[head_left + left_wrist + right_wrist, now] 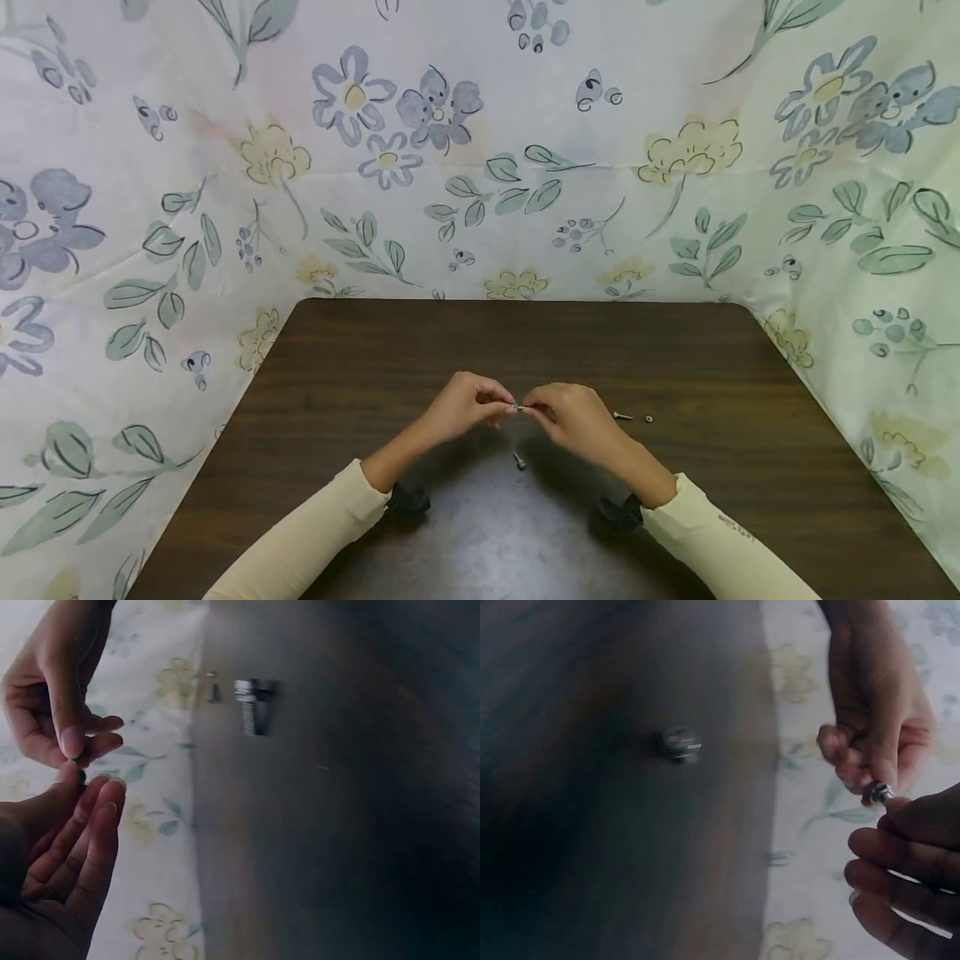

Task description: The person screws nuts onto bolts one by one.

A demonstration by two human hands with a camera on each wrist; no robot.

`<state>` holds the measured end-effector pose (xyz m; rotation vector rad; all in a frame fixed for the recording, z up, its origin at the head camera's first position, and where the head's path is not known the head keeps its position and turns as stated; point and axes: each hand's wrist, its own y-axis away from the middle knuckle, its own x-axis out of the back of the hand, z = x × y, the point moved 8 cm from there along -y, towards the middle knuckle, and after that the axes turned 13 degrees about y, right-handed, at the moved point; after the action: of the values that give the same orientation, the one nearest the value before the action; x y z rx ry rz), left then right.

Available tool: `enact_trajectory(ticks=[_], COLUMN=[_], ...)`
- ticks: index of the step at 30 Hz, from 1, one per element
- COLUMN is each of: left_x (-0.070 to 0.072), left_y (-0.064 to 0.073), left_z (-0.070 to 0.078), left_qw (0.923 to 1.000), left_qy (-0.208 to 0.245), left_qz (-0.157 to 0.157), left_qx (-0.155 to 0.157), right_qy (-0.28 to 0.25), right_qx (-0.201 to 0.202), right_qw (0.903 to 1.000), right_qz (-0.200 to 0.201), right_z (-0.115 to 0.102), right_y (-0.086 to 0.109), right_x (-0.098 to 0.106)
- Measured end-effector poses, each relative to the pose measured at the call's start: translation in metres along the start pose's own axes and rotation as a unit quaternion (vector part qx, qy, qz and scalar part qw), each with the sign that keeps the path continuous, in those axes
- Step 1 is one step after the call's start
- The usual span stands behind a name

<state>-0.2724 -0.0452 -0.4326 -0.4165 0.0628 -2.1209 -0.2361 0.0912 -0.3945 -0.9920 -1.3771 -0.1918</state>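
Observation:
A small silver bolt (519,407) spans the gap between both hands above the table. My left hand (463,407) pinches its wider end between thumb and fingertips. From the other side, my right hand (576,417) pinches the opposite end. The right wrist view shows the bolt's shiny ridged part (882,793) at the left fingertips; whether a separate nut sits on it I cannot tell. On the table below the hands lies a second bolt (519,461), with a thick hex end and threaded shank (253,718) in the left wrist view.
Right of the right hand, another bolt (622,416) lies on the dark wooden table (360,350), with a small nut (649,419) beside it. A floral cloth (480,225) hangs behind the table and along its sides. Dark wrist straps (408,502) sit at the sleeve cuffs.

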Motion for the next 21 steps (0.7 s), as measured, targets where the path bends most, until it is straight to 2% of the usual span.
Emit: enact_trajectory(ticks=[4,9,15,21], left_x=[-0.009,-0.017,-0.026,-0.027], left_y=[0.002,0.006,0.008,0.008], left_z=[-0.016,-0.031,-0.042,-0.04], left_qw=[0.9981,0.9927,0.987,0.9797], left_qy=[-0.04,-0.087,-0.128,-0.176], left_qz=[-0.035,-0.051,-0.055,-0.045], left_qx=[0.03,0.066,0.081,0.084], right_qy=[0.015,0.015,0.018,0.019], right_qx=[0.0,0.002,-0.004,-0.021], right_qw=[0.9976,0.9909,0.9887,0.9879], right_qz=[-0.068,-0.133,-0.149,-0.153], right_z=[0.003,0.001,0.003,0.005], right_y=[0.004,0.007,0.01,0.009], right_x=[-0.023,-0.047,-0.062,-0.07])
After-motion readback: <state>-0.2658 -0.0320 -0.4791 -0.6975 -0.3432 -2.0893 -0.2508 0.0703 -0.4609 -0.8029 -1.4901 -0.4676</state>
